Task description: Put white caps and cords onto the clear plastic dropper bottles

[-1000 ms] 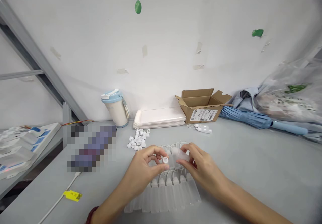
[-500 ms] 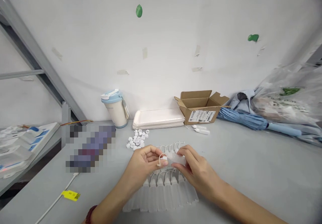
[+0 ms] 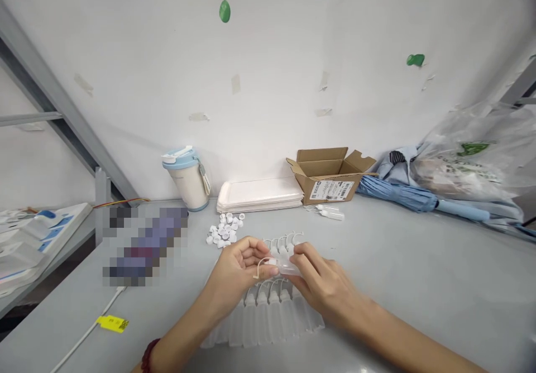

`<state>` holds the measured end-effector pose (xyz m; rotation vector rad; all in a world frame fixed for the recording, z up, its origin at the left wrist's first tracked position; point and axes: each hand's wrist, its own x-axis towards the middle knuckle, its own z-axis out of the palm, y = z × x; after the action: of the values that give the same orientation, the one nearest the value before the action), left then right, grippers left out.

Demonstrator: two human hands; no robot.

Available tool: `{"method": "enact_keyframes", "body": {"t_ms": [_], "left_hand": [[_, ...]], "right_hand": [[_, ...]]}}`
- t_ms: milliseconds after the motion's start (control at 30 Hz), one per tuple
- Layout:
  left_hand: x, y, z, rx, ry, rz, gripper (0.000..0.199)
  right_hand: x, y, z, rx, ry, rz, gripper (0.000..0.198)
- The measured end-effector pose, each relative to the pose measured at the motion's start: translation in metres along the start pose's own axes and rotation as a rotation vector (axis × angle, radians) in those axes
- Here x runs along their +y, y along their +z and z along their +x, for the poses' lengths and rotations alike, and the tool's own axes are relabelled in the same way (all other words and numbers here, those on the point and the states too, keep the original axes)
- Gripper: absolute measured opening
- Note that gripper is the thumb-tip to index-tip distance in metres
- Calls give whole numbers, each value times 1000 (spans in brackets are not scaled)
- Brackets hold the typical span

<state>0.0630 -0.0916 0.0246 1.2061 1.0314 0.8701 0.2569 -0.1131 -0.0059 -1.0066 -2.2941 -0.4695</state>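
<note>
A translucent plastic squeeze bottle [image 3: 288, 268] lies sideways between my hands, its thin bent spout tube pointing left. At its neck end is a white cap [image 3: 272, 262], pinched by the thumb and fingers of my left hand [image 3: 238, 272]. My right hand [image 3: 326, 283] is closed around the bottle's body, partly covering it. Below my hands, a row of similar bottles [image 3: 262, 323] lies side by side, spouts toward the back. More bottles [image 3: 281, 245] with curved spouts lie just behind my hands, their bodies mostly hidden.
Small white caps [image 3: 224, 231] are heaped left of centre. Along the wall stand a tumbler [image 3: 189, 182], a stack of white envelopes [image 3: 259, 193] and an open cardboard box [image 3: 329, 180]. Two small bottles [image 3: 333, 214] lie before the box. A blue umbrella [image 3: 397, 194] lies right; a cable [image 3: 86, 336] runs left.
The bottle has turned slightly in my hands, and my right fingers have shifted along its body. The whole view has moved a little, so things appear further left.
</note>
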Motion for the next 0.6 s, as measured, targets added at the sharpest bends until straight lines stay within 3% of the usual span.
{"method": "enact_keyframes", "body": {"t_ms": [433,600], "left_hand": [[-1,0,-3,-30,55,0,44],[4,1,-5,-69,5,49,26]], "right_hand": [[-8,-4,0,-10,97,202,19],[-6,-4,0,8,114,218,17]]}}
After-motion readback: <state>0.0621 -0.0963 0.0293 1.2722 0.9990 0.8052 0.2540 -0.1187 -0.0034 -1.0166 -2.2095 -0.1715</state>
